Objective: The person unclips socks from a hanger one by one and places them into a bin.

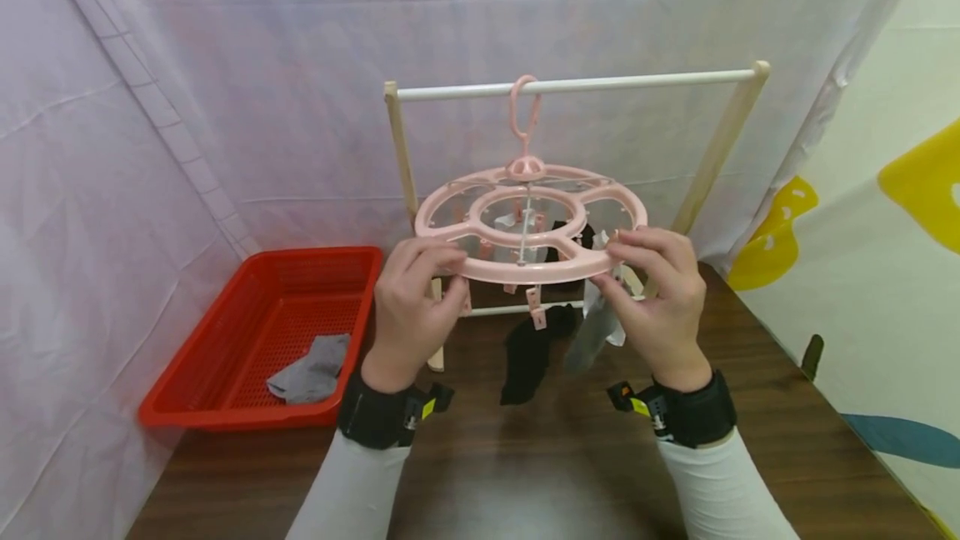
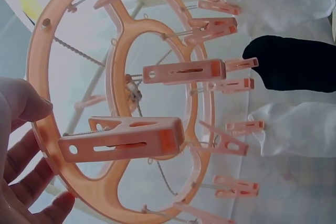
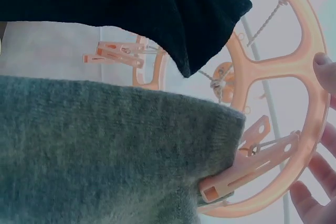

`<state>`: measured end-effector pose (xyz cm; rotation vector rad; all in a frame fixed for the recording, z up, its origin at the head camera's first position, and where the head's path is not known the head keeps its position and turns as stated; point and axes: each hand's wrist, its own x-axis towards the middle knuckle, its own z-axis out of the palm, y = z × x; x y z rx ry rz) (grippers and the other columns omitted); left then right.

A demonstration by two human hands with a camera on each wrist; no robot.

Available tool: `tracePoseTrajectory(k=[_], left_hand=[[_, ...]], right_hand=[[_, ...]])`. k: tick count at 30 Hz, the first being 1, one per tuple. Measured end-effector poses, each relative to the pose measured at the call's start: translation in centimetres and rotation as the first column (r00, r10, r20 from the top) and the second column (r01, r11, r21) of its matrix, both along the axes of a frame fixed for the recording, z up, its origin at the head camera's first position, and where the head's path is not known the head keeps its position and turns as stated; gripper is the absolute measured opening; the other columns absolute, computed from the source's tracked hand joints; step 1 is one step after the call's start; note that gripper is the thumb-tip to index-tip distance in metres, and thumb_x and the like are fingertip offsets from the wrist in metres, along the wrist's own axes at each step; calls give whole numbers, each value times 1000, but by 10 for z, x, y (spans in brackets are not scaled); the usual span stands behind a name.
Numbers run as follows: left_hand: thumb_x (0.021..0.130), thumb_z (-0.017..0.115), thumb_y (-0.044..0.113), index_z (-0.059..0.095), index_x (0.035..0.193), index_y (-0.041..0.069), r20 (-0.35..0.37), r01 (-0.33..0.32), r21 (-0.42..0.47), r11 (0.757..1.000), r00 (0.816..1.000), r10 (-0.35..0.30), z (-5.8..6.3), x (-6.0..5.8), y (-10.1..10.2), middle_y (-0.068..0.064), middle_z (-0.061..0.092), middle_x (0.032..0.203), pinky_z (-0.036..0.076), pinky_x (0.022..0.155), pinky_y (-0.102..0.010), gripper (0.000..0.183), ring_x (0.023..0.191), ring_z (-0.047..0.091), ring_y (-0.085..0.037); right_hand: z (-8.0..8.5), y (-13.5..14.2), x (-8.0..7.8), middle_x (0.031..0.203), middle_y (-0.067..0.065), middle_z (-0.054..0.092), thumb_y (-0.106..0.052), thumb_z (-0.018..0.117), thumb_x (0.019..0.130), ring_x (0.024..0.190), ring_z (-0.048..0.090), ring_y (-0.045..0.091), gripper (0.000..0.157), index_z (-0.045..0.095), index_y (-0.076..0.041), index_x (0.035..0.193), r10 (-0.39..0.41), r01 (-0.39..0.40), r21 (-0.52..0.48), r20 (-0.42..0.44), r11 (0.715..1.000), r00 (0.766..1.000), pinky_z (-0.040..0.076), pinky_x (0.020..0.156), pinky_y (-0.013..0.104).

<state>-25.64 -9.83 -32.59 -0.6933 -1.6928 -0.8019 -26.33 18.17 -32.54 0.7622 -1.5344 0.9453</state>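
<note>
A round pink clip hanger hangs by its hook from a white rail. My left hand pinches the near left of its rim, thumb below and fingers above. On the near right, my right hand pinches the rim the same way. Beneath the ring dangle several pink clothespins. One clothespin grips a grey sock close to my right hand. A black sock hangs beside it. Farther back, white socks and another black sock hang from clips.
At the left stands a red plastic basket with a grey cloth item inside. The white rail spans two wooden posts on the dark wooden table. White sheeting encloses the back and left.
</note>
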Motion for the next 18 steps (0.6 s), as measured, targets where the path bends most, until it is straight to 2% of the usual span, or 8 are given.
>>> tracePoseTrajectory(k=[11, 18], left_hand=[[78, 66, 7, 74, 94, 8, 26, 13, 17, 1000, 1000, -13, -3, -4, -5, -10, 70, 99, 50, 82, -38, 18, 97, 62, -25], [76, 68, 10, 73, 95, 8, 9, 8, -38, 999, 1000, -7, 0, 1, -4, -9, 69, 97, 49, 87, -40, 20, 99, 61, -27]], right_hand=[[-6, 6, -6, 102, 21, 69, -36, 80, 77, 103, 57, 35, 38, 76, -2, 94, -10, 9, 18, 29, 1000, 1000, 42, 95, 37], [-7, 4, -6, 102, 20, 68, -35, 80, 77, 104, 57, 34, 36, 77, -3, 93, -9, 9, 19, 32, 1000, 999, 42, 95, 37]])
